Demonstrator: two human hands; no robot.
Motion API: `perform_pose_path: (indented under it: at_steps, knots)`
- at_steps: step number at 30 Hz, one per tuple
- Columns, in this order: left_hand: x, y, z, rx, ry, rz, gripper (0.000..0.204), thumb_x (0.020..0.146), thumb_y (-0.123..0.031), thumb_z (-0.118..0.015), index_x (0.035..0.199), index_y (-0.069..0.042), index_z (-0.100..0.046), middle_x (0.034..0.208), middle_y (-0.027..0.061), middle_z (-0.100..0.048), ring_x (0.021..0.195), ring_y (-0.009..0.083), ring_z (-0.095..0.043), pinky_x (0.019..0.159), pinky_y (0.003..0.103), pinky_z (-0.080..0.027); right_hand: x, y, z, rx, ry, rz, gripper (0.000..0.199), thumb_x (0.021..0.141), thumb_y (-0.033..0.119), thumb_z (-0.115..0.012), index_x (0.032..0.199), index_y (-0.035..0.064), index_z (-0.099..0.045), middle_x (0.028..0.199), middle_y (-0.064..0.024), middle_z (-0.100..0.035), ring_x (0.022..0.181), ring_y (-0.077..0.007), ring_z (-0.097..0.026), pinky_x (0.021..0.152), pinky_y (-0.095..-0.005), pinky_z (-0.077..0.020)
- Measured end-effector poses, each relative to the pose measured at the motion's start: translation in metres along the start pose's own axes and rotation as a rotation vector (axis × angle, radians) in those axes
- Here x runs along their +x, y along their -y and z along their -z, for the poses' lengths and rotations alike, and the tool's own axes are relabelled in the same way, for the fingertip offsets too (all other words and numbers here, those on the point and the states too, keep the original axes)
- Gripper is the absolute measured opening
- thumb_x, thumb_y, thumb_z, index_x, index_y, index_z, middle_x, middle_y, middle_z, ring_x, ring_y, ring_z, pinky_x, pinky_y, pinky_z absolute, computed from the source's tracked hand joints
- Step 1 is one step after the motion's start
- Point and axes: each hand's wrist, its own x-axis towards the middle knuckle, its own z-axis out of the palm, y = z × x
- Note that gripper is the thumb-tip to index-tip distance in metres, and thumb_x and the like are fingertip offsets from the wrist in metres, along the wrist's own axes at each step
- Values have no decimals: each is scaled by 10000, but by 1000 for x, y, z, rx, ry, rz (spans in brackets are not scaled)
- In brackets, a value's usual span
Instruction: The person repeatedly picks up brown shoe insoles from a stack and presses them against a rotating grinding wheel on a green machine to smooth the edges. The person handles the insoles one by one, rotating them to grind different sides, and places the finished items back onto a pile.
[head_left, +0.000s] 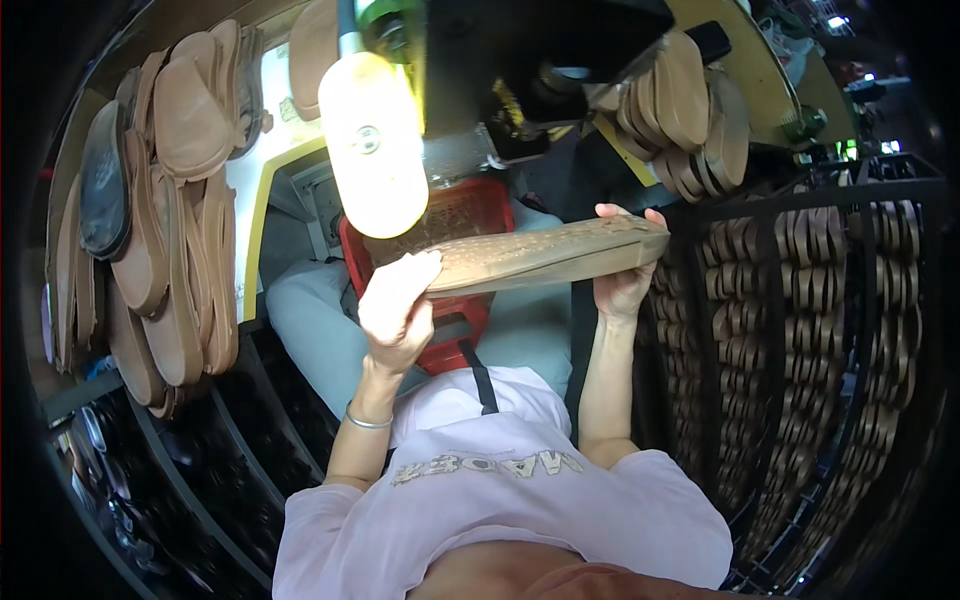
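Spanning a tan sole (550, 255) over the red basket (438, 357), the left hand (393, 305) and right hand (625, 285) stand apart — each clamped on one end, presumably to steady its length. Loose soles (193, 120) crowd left of the basket — likely placed for easy reach.

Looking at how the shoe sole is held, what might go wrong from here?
The left hand and right hand hold the tan sole near its two ends, so it might slip, perhaps toward the red basket below. The bright oval part looks close to the left hand; a knock seems possible.
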Motion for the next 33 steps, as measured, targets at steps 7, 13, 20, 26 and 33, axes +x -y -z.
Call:
perform_pose_path:
  at_steps: [7, 13, 20, 26, 33]
  knots:
    - [5, -2, 6, 26, 11, -13, 425, 633, 170, -568, 1012, 13, -678, 1001, 148, -691, 926, 290, -659, 888, 397, -517, -1, -7, 3, 69, -15, -19, 521, 891, 154, -637, 1335, 181, -367, 1229, -219, -555, 1061, -232, -565, 914, -367, -462]
    - [0, -1, 23, 110, 26, -29, 417, 645, 182, -567, 1013, 19, -674, 999, 149, -691, 933, 281, -659, 884, 385, -514, -6, -16, -5, 6, 13, -42, 488, 897, 125, -628, 1317, 151, -381, 1244, -223, -551, 1100, -243, -565, 938, -377, -457]
    - [-9, -1, 37, 175, 24, 5, 387, 662, 177, -590, 1004, 18, -679, 984, 149, -692, 927, 278, -663, 868, 360, -513, -10, -24, -16, 33, 69, -15, 442, 908, 251, -632, 1256, 79, -421, 1210, -210, -583, 1066, -230, -586, 926, -350, -466]
    - [-19, 3, 41, 184, 36, 62, 372, 687, 171, -600, 1015, 15, -679, 983, 151, -689, 923, 269, -666, 851, 341, -510, -11, -23, -21, 18, 80, -62, 387, 872, -1, -570, 1234, 60, -446, 1198, -193, -592, 1044, -218, -596, 918, -345, -474]
    - [3, -2, 23, 97, 224, 14, 398, 670, 163, -538, 1016, 23, -674, 966, 154, -693, 908, 286, -668, 863, 366, -520, -2, 40, 20, -819, 291, -57, 412, 616, -68, -677, 1015, 11, -611, 972, -95, -651, 902, -192, -635, 784, -298, -487]
